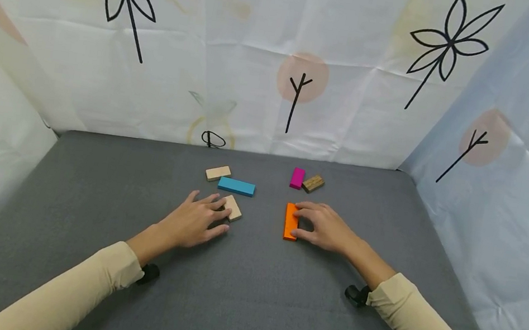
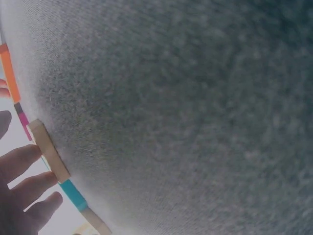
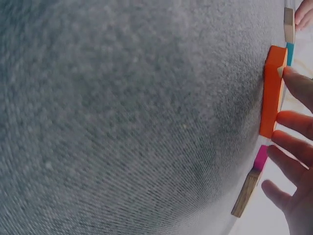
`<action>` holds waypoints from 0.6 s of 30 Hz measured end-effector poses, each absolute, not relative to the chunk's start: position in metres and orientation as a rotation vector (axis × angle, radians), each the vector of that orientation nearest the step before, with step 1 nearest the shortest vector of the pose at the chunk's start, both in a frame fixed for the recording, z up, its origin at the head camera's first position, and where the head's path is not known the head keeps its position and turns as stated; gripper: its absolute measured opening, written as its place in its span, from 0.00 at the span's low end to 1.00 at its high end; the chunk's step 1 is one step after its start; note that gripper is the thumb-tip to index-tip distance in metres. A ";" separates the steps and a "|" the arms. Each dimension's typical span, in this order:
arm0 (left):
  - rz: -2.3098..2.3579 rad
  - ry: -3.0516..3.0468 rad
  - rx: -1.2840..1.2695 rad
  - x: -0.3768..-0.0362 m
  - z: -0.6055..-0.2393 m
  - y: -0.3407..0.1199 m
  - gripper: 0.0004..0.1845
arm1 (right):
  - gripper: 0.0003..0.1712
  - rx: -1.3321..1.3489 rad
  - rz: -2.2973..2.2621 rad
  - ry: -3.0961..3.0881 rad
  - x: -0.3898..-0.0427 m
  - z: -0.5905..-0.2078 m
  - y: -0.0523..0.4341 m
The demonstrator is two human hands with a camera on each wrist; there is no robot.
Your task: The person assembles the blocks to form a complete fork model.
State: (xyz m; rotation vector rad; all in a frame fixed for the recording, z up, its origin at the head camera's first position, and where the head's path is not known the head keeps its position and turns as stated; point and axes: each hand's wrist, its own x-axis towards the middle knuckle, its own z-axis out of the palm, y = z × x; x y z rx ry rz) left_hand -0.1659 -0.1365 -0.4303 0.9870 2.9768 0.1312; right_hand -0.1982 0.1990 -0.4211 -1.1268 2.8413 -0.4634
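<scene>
A plain pale wooden block point(image 1: 232, 209) lies under the fingertips of my left hand point(image 1: 194, 220). Two fingers touch the wooden block point(image 2: 50, 152) in the left wrist view, while the thumb stays apart from it. To the right, an orange block point(image 1: 291, 222) lies lengthwise on the table. My right hand point(image 1: 324, 227) rests its thumb and fingertips along this orange block point(image 3: 272, 93), with the fingers spread and not wrapped round it. A blue block point(image 1: 236, 186) lies just beyond the left hand.
Behind the blue block is another pale wooden block point(image 1: 218, 173). A magenta block point(image 1: 297, 178) and a brown wood-grain block point(image 1: 313, 183) lie together beyond the right hand. All are on a grey table point(image 1: 244, 309), with patterned white cloth point(image 1: 243, 27) hanging behind and at the sides.
</scene>
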 end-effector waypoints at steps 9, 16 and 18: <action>0.238 2.923 1.053 -0.172 -0.433 -0.137 0.26 | 0.26 -1.250 -0.476 2.752 -0.191 -0.424 0.190; 0.288 2.905 1.092 -0.176 -0.434 -0.134 0.27 | 0.26 -1.304 -0.488 2.712 -0.184 -0.422 0.183; 0.299 2.899 1.086 -0.176 -0.433 -0.133 0.27 | 0.26 -1.328 -0.475 2.709 -0.182 -0.422 0.181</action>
